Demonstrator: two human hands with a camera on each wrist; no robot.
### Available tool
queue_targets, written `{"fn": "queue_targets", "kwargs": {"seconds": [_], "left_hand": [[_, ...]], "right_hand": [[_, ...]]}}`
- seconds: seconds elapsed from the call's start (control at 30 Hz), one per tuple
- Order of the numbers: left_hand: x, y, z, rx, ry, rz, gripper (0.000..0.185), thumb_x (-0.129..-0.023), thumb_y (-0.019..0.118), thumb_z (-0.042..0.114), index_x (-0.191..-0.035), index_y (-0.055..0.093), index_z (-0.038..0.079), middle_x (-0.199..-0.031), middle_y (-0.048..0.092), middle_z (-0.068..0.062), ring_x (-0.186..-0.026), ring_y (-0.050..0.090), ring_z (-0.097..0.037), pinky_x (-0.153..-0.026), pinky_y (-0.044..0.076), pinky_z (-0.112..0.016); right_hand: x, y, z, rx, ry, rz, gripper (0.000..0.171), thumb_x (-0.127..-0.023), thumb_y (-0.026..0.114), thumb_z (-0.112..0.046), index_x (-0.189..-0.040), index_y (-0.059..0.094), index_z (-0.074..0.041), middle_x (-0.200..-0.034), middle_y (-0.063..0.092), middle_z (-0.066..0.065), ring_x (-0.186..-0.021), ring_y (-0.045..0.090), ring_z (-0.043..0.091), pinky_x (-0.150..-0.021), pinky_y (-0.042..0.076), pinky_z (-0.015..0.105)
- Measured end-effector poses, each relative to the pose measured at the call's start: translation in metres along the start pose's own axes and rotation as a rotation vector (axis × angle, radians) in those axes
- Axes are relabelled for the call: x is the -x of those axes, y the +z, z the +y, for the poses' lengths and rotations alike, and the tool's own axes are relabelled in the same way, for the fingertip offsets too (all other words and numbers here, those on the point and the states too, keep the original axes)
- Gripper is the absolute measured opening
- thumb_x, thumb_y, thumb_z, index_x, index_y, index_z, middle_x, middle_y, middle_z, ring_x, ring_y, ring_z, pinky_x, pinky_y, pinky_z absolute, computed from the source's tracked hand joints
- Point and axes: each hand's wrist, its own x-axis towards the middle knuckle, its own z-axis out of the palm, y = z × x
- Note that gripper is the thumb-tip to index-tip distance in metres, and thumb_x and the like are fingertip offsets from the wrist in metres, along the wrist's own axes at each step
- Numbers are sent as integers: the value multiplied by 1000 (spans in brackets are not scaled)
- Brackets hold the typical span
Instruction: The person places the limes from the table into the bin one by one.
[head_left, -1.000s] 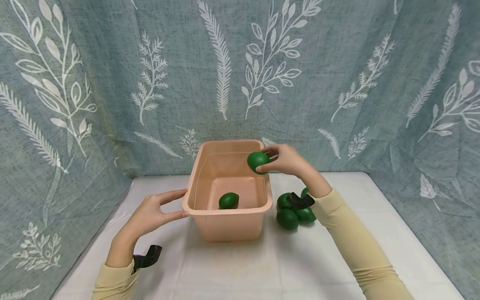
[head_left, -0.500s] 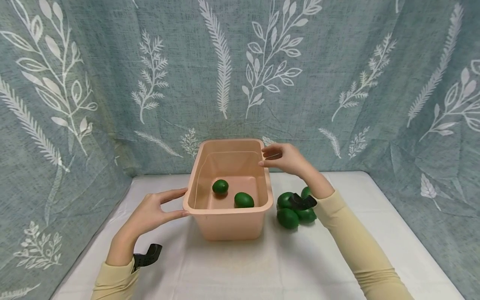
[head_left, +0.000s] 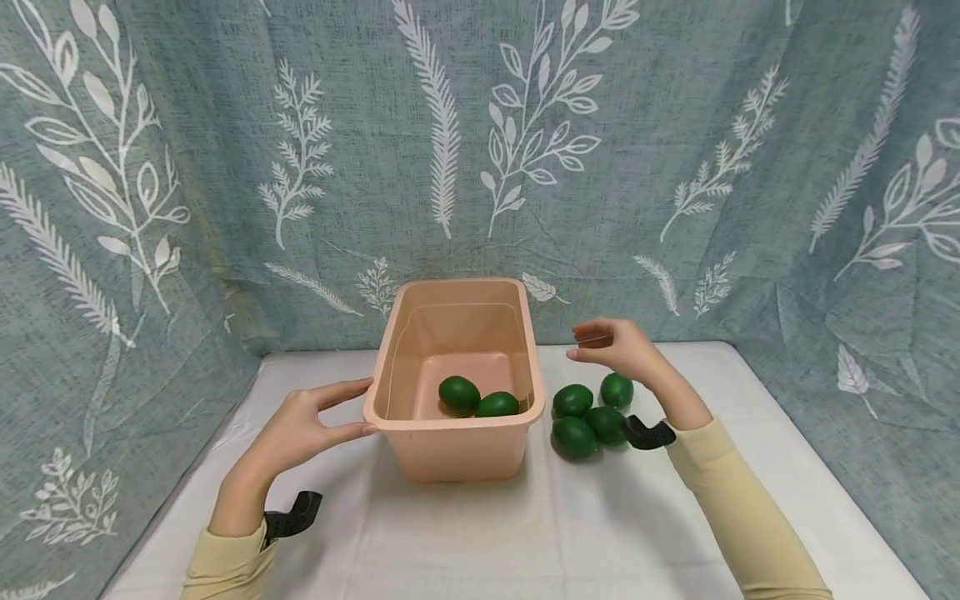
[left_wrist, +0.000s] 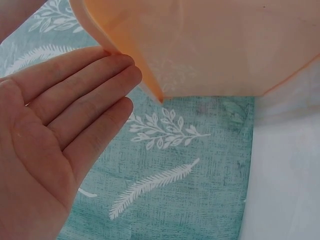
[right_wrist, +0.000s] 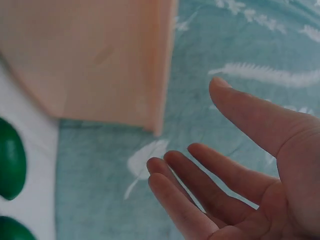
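A peach-coloured plastic bin stands mid-table. Two dark green, egg-shaped fruits lie side by side on its floor near the front. At the bin's left side is my left hand, its fingertips and thumb tip touching the rim. The left wrist view shows those fingers straight against the bin's edge. My right hand hovers right of the bin with nothing in it, thumb apart from relaxed fingers. Below it several more green fruits sit clustered on the table.
A white cloth covers the table. Behind and at both sides hangs a blue-green curtain with white leaf prints. Black wrist mounts sit on both forearms.
My right hand lets a green fruit drop into the bin beside another, then moves right, away from the rim. Both fruits in the bin shift and settle together. The left hand stays put.
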Motion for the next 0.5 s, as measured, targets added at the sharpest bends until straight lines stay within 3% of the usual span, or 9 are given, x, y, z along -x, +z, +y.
{"fn": "queue_targets", "kwargs": {"seconds": [0.5], "left_hand": [[-1, 1, -1, -22, 21, 16, 60, -80, 75, 41, -133, 57, 18, -129, 61, -1, -122, 55, -29, -97, 47, -52]], "right_hand": [[22, 14, 76, 49, 87, 3, 57, -84, 72, -34, -129, 57, -3, -127, 59, 20, -115, 58, 37, -88, 54, 44]]}}
